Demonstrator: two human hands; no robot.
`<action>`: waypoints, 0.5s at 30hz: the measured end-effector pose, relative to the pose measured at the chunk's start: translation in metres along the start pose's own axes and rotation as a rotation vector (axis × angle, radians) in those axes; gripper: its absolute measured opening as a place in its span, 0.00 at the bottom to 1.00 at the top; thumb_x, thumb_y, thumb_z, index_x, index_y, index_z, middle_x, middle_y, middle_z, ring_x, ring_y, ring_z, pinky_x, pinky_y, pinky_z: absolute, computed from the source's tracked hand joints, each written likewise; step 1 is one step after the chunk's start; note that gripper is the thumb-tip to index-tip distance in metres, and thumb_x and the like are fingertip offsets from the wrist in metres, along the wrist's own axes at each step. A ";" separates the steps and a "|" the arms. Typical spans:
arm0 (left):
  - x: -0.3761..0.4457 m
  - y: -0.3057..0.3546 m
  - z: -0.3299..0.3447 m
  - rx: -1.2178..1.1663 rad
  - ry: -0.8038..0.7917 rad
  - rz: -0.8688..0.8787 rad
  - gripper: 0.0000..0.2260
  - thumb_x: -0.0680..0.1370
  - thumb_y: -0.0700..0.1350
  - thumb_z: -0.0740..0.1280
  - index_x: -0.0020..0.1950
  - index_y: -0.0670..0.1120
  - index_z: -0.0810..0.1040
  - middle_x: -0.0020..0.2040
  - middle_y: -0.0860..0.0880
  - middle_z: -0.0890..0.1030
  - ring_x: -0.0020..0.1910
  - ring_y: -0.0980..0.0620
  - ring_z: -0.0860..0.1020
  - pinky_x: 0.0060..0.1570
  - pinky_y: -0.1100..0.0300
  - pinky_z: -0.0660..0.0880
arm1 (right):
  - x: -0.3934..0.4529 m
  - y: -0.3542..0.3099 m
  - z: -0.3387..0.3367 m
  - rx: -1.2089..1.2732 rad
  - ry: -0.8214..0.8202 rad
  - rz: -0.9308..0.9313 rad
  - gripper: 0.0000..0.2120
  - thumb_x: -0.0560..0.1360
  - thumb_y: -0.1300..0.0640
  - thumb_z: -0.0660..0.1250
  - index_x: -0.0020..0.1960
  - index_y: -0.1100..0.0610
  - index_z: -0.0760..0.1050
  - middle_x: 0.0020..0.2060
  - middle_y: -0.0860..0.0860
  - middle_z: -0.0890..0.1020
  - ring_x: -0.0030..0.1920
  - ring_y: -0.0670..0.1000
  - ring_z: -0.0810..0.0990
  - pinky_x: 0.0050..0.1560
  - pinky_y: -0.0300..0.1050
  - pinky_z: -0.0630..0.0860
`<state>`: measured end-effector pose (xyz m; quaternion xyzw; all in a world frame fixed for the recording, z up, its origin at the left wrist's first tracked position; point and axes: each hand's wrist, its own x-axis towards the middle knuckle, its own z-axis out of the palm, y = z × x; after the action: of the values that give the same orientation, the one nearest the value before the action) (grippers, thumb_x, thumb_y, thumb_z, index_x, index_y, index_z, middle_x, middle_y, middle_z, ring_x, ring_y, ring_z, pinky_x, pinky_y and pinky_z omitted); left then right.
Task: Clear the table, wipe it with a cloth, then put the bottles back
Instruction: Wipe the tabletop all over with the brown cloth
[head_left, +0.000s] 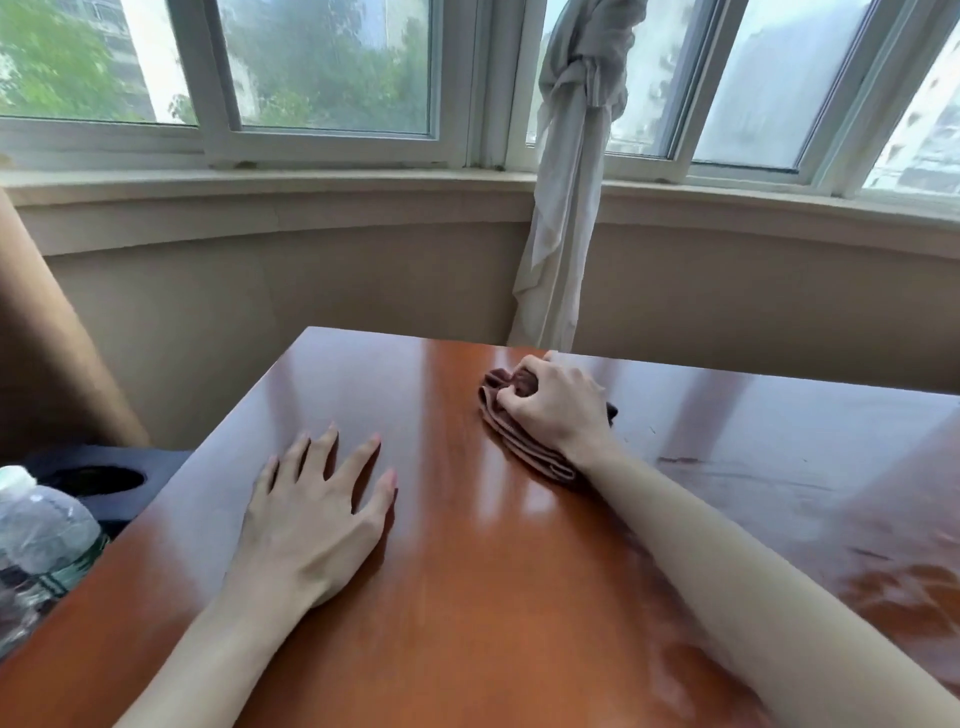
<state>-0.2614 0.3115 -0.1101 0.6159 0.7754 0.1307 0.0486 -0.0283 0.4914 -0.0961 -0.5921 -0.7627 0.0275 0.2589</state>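
Note:
A glossy reddish-brown wooden table (467, 597) fills the lower view. My right hand (556, 405) presses a folded brown cloth (514, 434) onto the table near its far edge, fingers curled into the fabric. My left hand (317, 514) lies flat on the table's left side, fingers spread, holding nothing. Damp streaks show on the right part of the tabletop. A clear plastic water bottle (41, 535) with a white cap and green label stands off the table's left edge, and part of a second bottle shows below it.
A dark seat or stand with a round hole (98, 480) sits beside the table's left edge. A knotted pale curtain (571, 208) hangs behind the table's far edge. Windows and a beige sill curve behind. A brown upright surface (47, 353) stands at the far left.

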 end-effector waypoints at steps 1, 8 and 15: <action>0.000 0.000 0.001 0.005 0.003 -0.006 0.28 0.80 0.68 0.43 0.80 0.65 0.53 0.83 0.54 0.50 0.82 0.51 0.45 0.79 0.50 0.42 | 0.023 0.005 0.007 -0.011 0.012 0.028 0.13 0.72 0.39 0.66 0.49 0.47 0.80 0.47 0.48 0.77 0.54 0.58 0.75 0.48 0.50 0.71; 0.006 0.000 0.001 0.014 -0.004 -0.030 0.30 0.77 0.69 0.40 0.80 0.66 0.53 0.83 0.56 0.50 0.81 0.53 0.45 0.79 0.50 0.44 | 0.103 0.018 0.035 -0.061 0.025 0.101 0.13 0.73 0.41 0.65 0.48 0.49 0.80 0.49 0.51 0.79 0.55 0.61 0.76 0.50 0.51 0.71; -0.002 0.007 -0.006 0.048 0.000 -0.017 0.27 0.82 0.65 0.47 0.80 0.59 0.61 0.80 0.47 0.61 0.80 0.44 0.55 0.79 0.45 0.51 | -0.048 -0.020 -0.012 -0.011 -0.038 -0.046 0.16 0.72 0.38 0.62 0.49 0.48 0.79 0.46 0.47 0.76 0.51 0.57 0.76 0.49 0.50 0.74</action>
<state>-0.2562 0.3104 -0.1027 0.6103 0.7835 0.1117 0.0352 -0.0337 0.4383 -0.0963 -0.5751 -0.7810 0.0285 0.2417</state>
